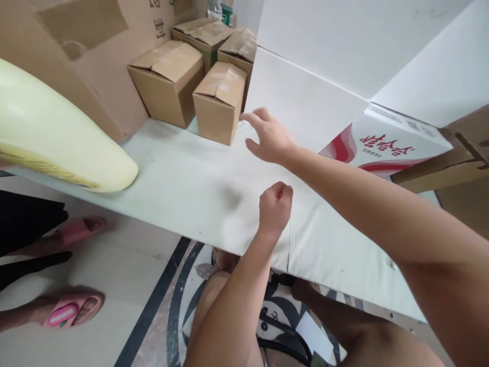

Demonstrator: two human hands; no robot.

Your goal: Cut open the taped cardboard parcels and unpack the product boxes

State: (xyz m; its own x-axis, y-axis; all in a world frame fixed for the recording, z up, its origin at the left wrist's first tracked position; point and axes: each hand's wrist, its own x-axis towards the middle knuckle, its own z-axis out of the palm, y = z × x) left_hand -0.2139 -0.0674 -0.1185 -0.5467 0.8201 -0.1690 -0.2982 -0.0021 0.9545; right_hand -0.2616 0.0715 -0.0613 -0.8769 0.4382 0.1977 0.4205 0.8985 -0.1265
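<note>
My left hand is closed in a fist just above the pale surface; the inside of the fist is hidden, so I cannot tell what it holds, if anything. Farther forward, my right hand reaches out with its thumb and fingers apart and nothing held. Its fingertips come close to the right side of the small cardboard box; whether they touch it I cannot tell. A larger cardboard box stands to the left of that one, and two more taped boxes, one and another, are behind.
White cartons rise at the right, with a red-and-white printed box beside them. At the left, a pale yellow rounded object lies over the covered table. A person's feet in pink slippers are on the floor at left.
</note>
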